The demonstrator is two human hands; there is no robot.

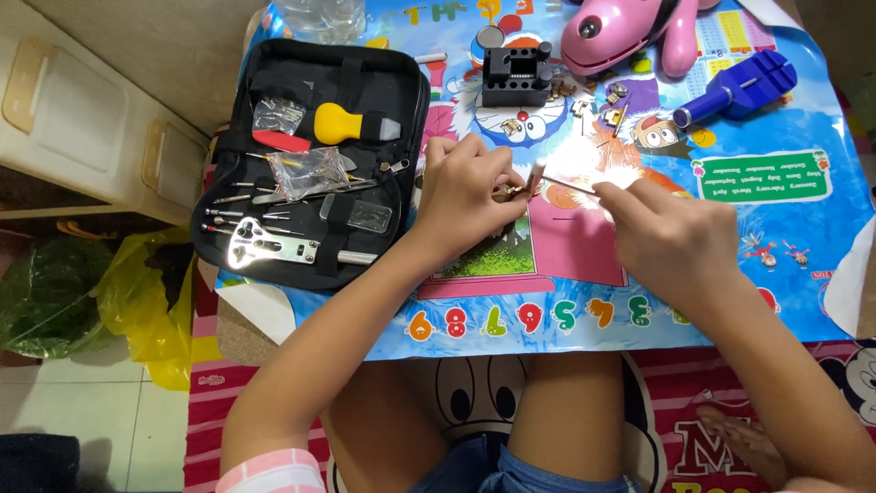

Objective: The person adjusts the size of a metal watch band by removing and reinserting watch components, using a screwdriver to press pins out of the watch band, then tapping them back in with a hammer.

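My left hand is curled over a small metal piece, pinched between its fingertips, just above a colourful cartoon table mat. My right hand grips a thin metal tool whose tip points left and meets that small piece. Glare on the mat hides fine detail where the tool and piece touch. What the small piece is cannot be told.
An open black tool case with a yellow-handled tool, bagged parts and metal picks lies at left. Farther back stand a black holder block, a blue tool and a pink toy dog. Small metal bits are scattered nearby.
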